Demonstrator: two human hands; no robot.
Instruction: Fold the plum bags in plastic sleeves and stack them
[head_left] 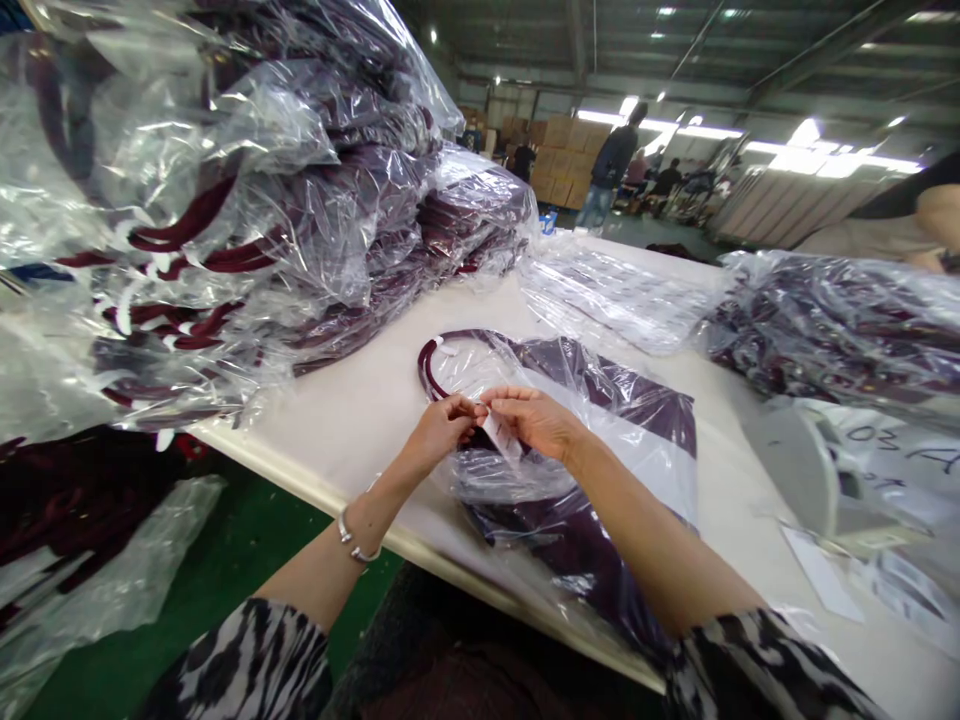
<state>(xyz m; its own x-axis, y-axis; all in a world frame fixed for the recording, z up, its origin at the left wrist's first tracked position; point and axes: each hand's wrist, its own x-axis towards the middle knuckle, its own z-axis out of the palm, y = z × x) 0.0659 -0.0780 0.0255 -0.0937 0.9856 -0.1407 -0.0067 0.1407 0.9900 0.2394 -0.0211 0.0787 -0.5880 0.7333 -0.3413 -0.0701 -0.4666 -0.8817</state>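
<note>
A dark maroon garment in a clear plastic bag lies on the white table in front of me. My left hand and my right hand meet over the bag's near end, fingers pinched together. Between them is a small white strip or tag, held against the bunched plastic. A bracelet circles my left wrist.
A tall stack of bagged maroon garments fills the table's left side. More bagged garments lie at the right, with loose clear bags behind. A white object with handwriting sits at right. People stand far back by cardboard boxes.
</note>
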